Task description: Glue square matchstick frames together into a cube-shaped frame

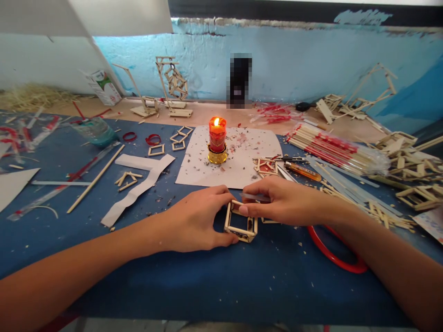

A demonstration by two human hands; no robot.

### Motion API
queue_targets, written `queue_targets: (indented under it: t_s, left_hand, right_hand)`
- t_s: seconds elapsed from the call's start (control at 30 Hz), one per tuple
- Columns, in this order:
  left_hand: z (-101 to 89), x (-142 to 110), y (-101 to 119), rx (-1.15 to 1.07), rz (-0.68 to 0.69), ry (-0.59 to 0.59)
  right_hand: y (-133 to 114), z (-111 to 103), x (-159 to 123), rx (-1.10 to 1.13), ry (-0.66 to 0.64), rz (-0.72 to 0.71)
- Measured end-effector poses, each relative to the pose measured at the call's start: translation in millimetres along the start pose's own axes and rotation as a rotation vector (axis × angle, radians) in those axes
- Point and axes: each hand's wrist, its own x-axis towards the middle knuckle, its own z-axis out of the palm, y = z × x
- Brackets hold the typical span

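Observation:
My left hand [200, 219] is closed on the left side of a small box-shaped frame of wooden sticks [238, 230], thumb at its near edge and fingers at its far edge. The frame rests on or just above the blue table. From the right, my right hand [280, 198] reaches over the frame's far corner. Pinched in it is a thin, greyish translucent strip [258, 198]; the thumb tip is at the frame's top. Part of another stick frame [271, 221] shows beneath my right hand. Behind my hands a red candle [218, 138] burns in a gold-coloured base.
White paper [197, 170] strewn with dark crumbs lies under the candle. An orange-handled tool [303, 171] and red-handled scissors [337, 258] lie near my right arm. Bagged sticks [332, 147] are at right. Stick models [176, 85] stand behind; a glass jar [97, 132] is at left.

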Motion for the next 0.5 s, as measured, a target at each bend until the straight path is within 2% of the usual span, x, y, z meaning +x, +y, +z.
queue_targets:
  t_s: [0.1,0.3,0.5]
  left_hand:
    - [0.3,0,-1,-0.015,0.006,0.006]
    - [3.6,-1,-4,-0.011,0.024,0.032]
    - [3.5,-3,-1,0.008,0.007,0.029]
  right_hand:
    - [0,4,2,-0.049,0.058,0.037]
    - [-15,15,6,-0.153,0.151,0.208]
    - [-28,18,9,-0.288,0.212,0.251]
